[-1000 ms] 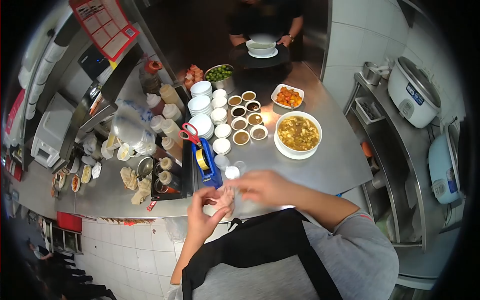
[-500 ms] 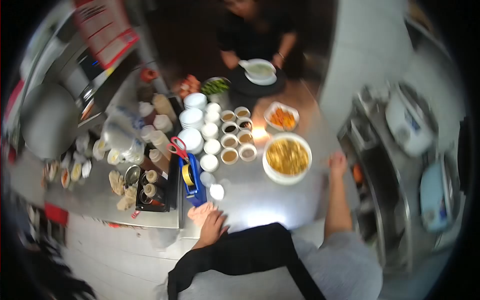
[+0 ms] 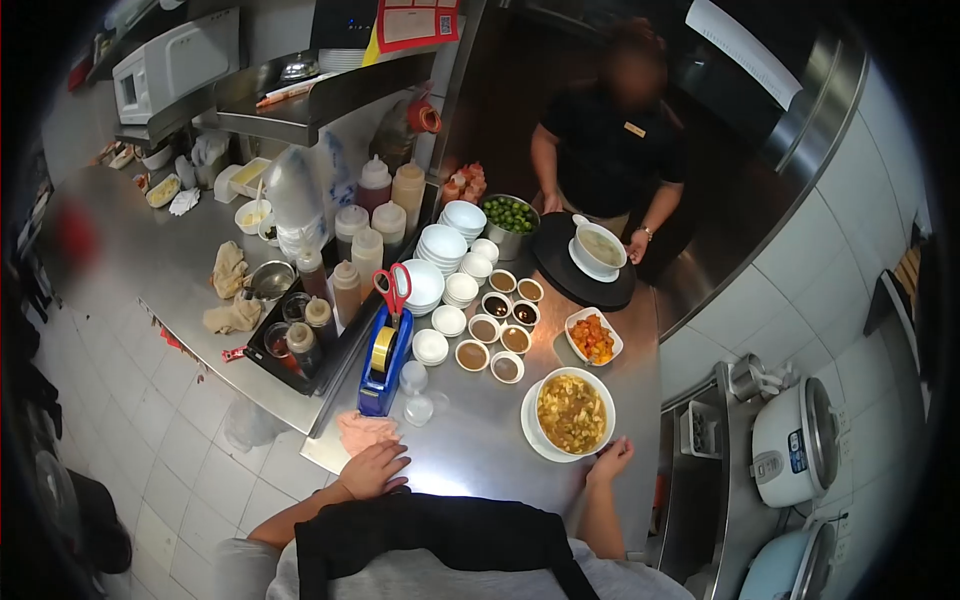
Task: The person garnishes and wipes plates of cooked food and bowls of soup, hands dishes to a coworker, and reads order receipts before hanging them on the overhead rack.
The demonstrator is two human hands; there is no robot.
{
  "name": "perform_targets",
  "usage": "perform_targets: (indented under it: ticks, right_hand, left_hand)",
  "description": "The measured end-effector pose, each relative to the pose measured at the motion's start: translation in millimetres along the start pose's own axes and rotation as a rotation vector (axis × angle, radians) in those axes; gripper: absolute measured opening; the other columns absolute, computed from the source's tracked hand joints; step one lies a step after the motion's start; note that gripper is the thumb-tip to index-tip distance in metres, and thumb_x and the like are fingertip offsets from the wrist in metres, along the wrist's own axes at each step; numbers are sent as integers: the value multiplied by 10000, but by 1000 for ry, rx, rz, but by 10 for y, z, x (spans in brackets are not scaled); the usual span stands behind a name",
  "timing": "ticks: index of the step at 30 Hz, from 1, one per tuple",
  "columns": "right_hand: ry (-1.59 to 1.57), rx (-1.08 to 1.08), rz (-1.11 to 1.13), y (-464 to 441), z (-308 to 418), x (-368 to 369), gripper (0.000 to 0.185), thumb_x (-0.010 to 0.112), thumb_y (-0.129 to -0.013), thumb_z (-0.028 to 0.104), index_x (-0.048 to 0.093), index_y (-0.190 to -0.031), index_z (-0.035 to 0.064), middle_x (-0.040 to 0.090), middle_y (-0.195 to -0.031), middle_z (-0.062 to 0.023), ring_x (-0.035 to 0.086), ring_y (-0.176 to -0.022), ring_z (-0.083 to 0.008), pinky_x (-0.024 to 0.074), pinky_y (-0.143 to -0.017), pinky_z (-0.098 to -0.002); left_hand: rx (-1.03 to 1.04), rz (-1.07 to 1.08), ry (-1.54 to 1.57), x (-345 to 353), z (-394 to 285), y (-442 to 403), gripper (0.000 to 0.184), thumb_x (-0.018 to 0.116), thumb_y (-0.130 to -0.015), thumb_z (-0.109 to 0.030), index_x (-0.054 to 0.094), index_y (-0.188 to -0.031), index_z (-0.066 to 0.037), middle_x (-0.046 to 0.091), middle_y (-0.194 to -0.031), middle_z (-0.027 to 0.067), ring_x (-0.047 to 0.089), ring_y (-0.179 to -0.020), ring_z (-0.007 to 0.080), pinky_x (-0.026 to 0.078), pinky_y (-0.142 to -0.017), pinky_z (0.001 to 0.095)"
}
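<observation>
My left hand rests on the steel counter with its fingers apart, just below a crumpled pink cloth. My right hand is at the counter's right edge with its fingers curled in, close beside a white plate; what it grips, if anything, is hidden. On that plate stands a white bowl of yellowish soup. A blue tape dispenser with red scissors stands beyond the cloth, next to small clear cups.
Across the counter, a person in black touches a round black tray bearing a bowl. Sauce cups, stacked white bowls, an orange dish and squeeze bottles stand between. Rice cookers are at right.
The view has turned. My left hand has let go of the pink cloth and lies beside it. My right hand has moved right to the soup bowl. The other person's tray rests on the counter's far end.
</observation>
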State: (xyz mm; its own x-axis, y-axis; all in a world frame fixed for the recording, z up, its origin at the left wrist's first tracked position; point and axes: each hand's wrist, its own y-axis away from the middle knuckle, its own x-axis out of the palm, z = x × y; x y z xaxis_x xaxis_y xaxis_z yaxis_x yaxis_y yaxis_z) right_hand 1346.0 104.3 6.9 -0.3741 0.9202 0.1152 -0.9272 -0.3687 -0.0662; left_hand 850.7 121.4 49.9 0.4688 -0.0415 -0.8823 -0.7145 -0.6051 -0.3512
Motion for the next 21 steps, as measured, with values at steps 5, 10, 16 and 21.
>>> perform_targets:
  ticks: [5,10,16,21]
  right_hand:
    - [14,-50,0,6,-44,4,351,444,-960,269,377,-1203,25,538,-779,-40,501,-633,-97,454,-551,-239]
    - [73,-24,-27,50,-11,-26,361,424,-964,291,368,-1210,32,534,-794,-46,501,-649,-101,461,-568,-246]
    - [63,-38,-29,61,29,-19,359,410,-969,274,369,-1213,15,536,-789,-59,508,-650,-104,483,-576,-257]
    - [75,-29,-20,-5,-53,-57,361,409,-969,283,378,-1209,15,534,-777,-56,507,-640,-97,481,-570,-250]
  left_hand:
    - [-10,-5,-12,-25,-7,-12,361,622,-799,-313,561,-1072,-84,526,-1169,98,475,-1132,272,382,-960,373]
    - [-20,6,-21,62,1,16,366,620,-802,-316,565,-1072,-74,526,-1172,107,467,-1139,300,374,-971,387]
    - [-36,5,-36,43,-22,-3,362,618,-801,-316,568,-1065,-73,527,-1160,104,466,-1135,300,379,-966,380]
    - [-37,-6,-45,31,-28,-12,363,621,-796,-318,565,-1060,-75,525,-1152,97,469,-1129,290,384,-961,370]
